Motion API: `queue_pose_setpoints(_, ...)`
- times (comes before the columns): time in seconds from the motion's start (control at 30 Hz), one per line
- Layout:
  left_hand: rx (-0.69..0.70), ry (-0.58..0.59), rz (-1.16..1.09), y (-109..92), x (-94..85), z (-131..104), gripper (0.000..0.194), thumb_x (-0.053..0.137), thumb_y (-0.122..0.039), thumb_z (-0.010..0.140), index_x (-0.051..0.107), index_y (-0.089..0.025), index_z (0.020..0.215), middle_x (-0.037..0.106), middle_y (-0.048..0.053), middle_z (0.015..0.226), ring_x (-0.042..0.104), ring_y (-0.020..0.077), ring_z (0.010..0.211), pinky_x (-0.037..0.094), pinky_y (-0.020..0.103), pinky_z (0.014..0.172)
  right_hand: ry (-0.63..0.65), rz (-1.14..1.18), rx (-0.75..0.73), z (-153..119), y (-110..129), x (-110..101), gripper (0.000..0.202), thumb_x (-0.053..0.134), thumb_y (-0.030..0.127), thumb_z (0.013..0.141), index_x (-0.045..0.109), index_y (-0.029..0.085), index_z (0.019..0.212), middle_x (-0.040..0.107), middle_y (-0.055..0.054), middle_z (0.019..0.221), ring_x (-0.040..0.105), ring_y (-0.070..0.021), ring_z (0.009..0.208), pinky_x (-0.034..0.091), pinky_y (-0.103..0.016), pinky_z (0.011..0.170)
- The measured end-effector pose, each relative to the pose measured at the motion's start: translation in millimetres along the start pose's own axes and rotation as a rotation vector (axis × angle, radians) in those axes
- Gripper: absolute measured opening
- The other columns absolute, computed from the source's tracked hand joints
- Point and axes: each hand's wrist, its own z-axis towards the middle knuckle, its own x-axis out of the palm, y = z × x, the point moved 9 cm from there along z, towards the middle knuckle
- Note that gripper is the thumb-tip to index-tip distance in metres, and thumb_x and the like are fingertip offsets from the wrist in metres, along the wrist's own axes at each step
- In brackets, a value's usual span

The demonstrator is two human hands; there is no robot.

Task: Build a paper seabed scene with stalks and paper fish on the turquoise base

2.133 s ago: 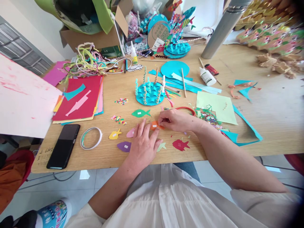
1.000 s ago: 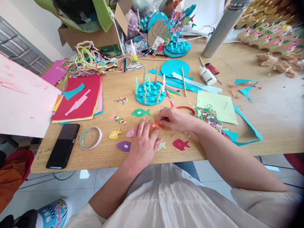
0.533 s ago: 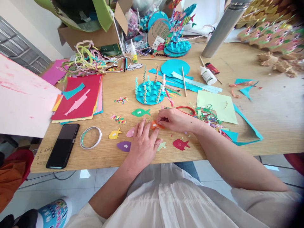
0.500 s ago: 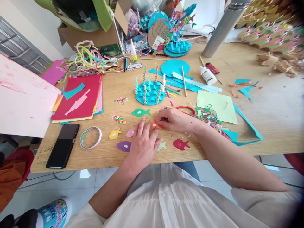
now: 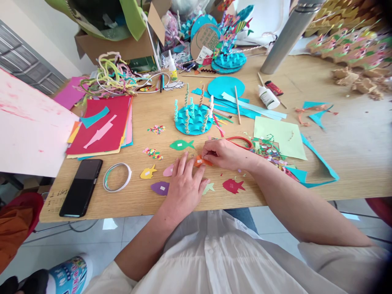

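The right hand [image 5: 225, 154]'s fingers pinch the orange fish [image 5: 199, 159], whose ten o'clock holds a green fish [image 5: 185, 145]. The left hand [image 5: 184, 190] lies flat, fingers slightly apart.

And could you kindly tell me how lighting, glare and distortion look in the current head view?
Head view: soft light on the left hand, right hand and orange fish; head view: glare patches on the floor; head view: flask leaning outward, probably wide-lens distortion; head view: egg-carton pieces at far right blurred, right-hand corners dark.
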Motion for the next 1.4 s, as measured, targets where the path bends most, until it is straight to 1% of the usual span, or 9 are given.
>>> queue_pose_setpoints(0.4,-0.007,0.003,-0.006,1,0.5,0,0.034,0.050,-0.035,0.094,0.059,-0.018,0.123,0.052,0.015,0.134,0.032,0.0349,0.140,0.035,0.057,0.111,0.024,-0.023,0.037,0,-1,0,0.014,0.049,0.017,0.084,0.062,0.015,0.080,0.066,-0.006,0.077,0.054,-0.0126,0.064,0.037,-0.024,0.061)
queue_pose_setpoints(0.5,-0.009,-0.003,-0.004,1,0.9,0,0.034,0.050,-0.035,0.095,0.060,-0.019,0.123,0.052,0.014,0.134,0.032,0.0347,0.140,0.035,0.056,0.111,0.000,-0.042,0.035,-2,0,-5,0.015,0.048,0.017,0.085,0.062,0.014,0.082,0.065,-0.006,0.079,0.053,-0.0126,0.066,0.038,-0.024,0.062)
queue_pose_setpoints(0.6,-0.007,-0.010,-0.003,2,1.5,0,0.034,0.049,-0.035,0.095,0.060,-0.019,0.123,0.051,0.013,0.136,0.032,0.0348,0.139,0.034,0.056,0.112,-0.078,-0.013,0.045,-4,1,-16,0.024,0.044,0.016,0.088,0.063,0.014,0.103,0.061,-0.001,0.073,0.050,-0.0109,0.062,0.037,-0.023,0.061)
queue_pose_setpoints(0.67,-0.005,-0.014,-0.002,2,2.0,-1,0.034,0.048,-0.035,0.095,0.060,-0.019,0.123,0.051,0.013,0.136,0.032,0.0354,0.139,0.034,0.056,0.113,-0.128,0.018,0.007,-5,7,-22,0.033,0.040,0.013,0.089,0.059,0.014,0.115,0.059,0.001,0.071,0.050,-0.0108,0.062,0.038,-0.022,0.062)
queue_pose_setpoints(0.7,-0.004,-0.016,-0.002,2,2.2,-1,0.035,0.048,-0.035,0.095,0.059,-0.018,0.124,0.051,0.013,0.136,0.031,0.0357,0.139,0.034,0.056,0.113,-0.140,0.021,-0.036,-6,12,-23,0.034,0.038,0.011,0.089,0.060,0.014,0.115,0.059,0.000,0.073,0.052,-0.0114,0.065,0.040,-0.023,0.064)
queue_pose_setpoints(0.83,-0.009,-0.029,-0.005,3,2.1,-2,0.036,0.048,-0.036,0.095,0.058,-0.019,0.126,0.051,0.013,0.135,0.031,0.0359,0.140,0.035,0.057,0.112,-0.108,-0.045,-0.248,-7,33,-19,0.029,0.040,0.011,0.091,0.068,0.016,0.095,0.061,-0.008,0.089,0.056,-0.0165,0.084,0.045,-0.028,0.076)
queue_pose_setpoints(0.9,-0.011,-0.030,-0.011,3,2.2,-2,0.037,0.049,-0.036,0.095,0.057,-0.020,0.127,0.052,0.013,0.134,0.031,0.0356,0.140,0.035,0.057,0.112,-0.061,-0.095,-0.311,-8,38,-14,0.026,0.044,0.014,0.093,0.069,0.016,0.096,0.061,-0.009,0.090,0.055,-0.0185,0.088,0.045,-0.031,0.078)
queue_pose_setpoints(1.07,-0.022,-0.030,-0.026,4,2.1,-2,0.038,0.048,-0.037,0.095,0.058,-0.020,0.127,0.053,0.013,0.133,0.031,0.0353,0.141,0.034,0.056,0.113,0.004,-0.226,-0.333,-6,38,-6,0.020,0.052,0.015,0.091,0.072,0.017,0.092,0.063,-0.008,0.085,0.050,-0.0208,0.087,0.043,-0.034,0.079)
queue_pose_setpoints(1.4,-0.017,-0.041,-0.025,4,1.7,-1,0.037,0.048,-0.038,0.095,0.060,-0.018,0.124,0.055,0.014,0.130,0.032,0.0355,0.141,0.033,0.056,0.113,-0.043,-0.335,-0.377,-3,46,-2,0.024,0.050,0.016,0.092,0.068,0.017,0.077,0.060,-0.007,0.077,0.048,-0.0199,0.080,0.041,-0.032,0.072)
